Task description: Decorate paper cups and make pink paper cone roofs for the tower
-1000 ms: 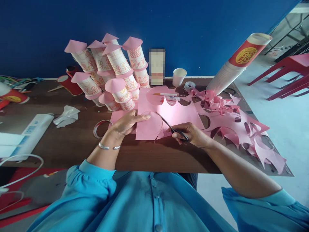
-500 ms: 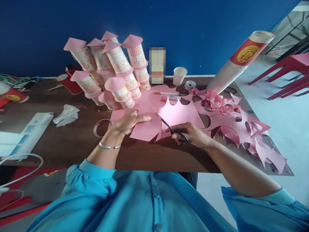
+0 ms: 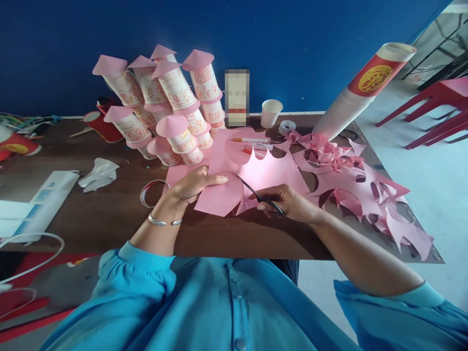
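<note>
My left hand (image 3: 195,185) is closed on a piece of pink paper (image 3: 221,197), its thumb on top and its other fingers mostly hidden. A thin circle outline is drawn on that piece, and its right edge is cut in a curve. In my right hand (image 3: 283,202) is a pair of scissors (image 3: 270,202) with dark handles, fingers wrapped round the grips. The blade tips lie by the upper right edge of the paper. Just behind the scissors lies a larger pink sheet (image 3: 268,173) with scalloped cut-outs along its top.
Decorated paper-cup towers (image 3: 179,92) with pink cone roofs stand at the back left. Pink scraps (image 3: 351,180) cover the table's right side, below a tall stack of paper cups (image 3: 341,114). Markers (image 3: 252,140), a single cup (image 3: 271,114) and tape rolls (image 3: 287,127) lie around.
The pink piece has turned slightly in my left hand and its lower corner sits a bit further left and down. Both hands keep their grip; the whole view has shifted slightly.
</note>
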Demonstrator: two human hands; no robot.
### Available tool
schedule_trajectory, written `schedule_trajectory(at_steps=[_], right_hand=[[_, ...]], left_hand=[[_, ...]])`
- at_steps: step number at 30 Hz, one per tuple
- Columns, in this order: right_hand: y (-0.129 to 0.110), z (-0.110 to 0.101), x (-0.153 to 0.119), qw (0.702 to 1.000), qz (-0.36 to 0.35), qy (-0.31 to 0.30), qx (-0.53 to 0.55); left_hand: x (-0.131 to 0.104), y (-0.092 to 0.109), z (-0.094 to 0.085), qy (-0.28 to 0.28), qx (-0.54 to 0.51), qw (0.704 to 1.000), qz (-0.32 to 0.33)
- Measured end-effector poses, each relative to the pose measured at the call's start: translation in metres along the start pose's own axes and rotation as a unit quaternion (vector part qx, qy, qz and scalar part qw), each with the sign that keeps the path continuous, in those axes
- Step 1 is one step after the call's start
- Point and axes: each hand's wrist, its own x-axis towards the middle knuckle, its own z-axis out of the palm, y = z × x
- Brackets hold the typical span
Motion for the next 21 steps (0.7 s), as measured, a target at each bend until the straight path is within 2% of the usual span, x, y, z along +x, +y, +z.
schedule_trajectory(at_steps=[6, 21], right_hand=[[-0.0002, 0.0009, -0.0006, 1.000, 0.001, 0.000, -0.004], [-0.0011, 0.0003, -0.0023, 1.000, -0.011, -0.013, 0.011]], left_hand=[[0.0007, 0.0017, -0.0009, -0.045, 0.028, 0.998, -0.023], [-0.0007, 0.0013, -0.0030, -0.040, -0.019, 0.998, -0.043]])
